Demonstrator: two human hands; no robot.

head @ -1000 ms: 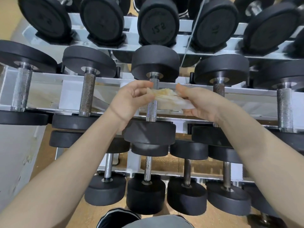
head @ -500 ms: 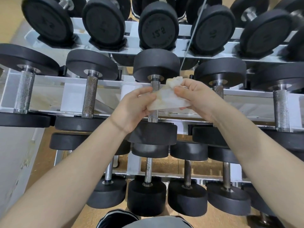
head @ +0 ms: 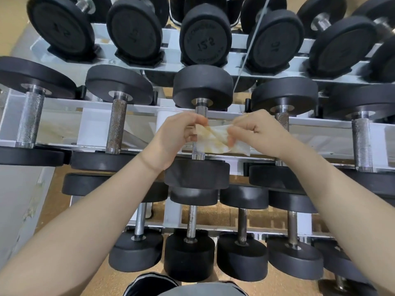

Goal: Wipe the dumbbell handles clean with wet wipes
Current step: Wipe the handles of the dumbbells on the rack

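A white wet wipe with yellow-brown stains is stretched between both hands, just above the middle tier of the rack. My left hand pinches its left edge and my right hand pinches its right part. The wipe lies in front of the knurled steel handle of the centre dumbbell, hiding the handle's middle. Whether it touches the handle is unclear. Further knurled handles stand to the left and to the right, the left one looking rusty.
A white three-tier rack holds rows of black dumbbells above, level with and below my hands. A thin cable hangs in front of the top tier. Orange-brown flooring shows under the rack, and a grey wall stands at the left.
My hands have pulled the wipe out sideways from a bunched fold, exposing its stained face. My right hand dropped slightly and its knuckles now face up.
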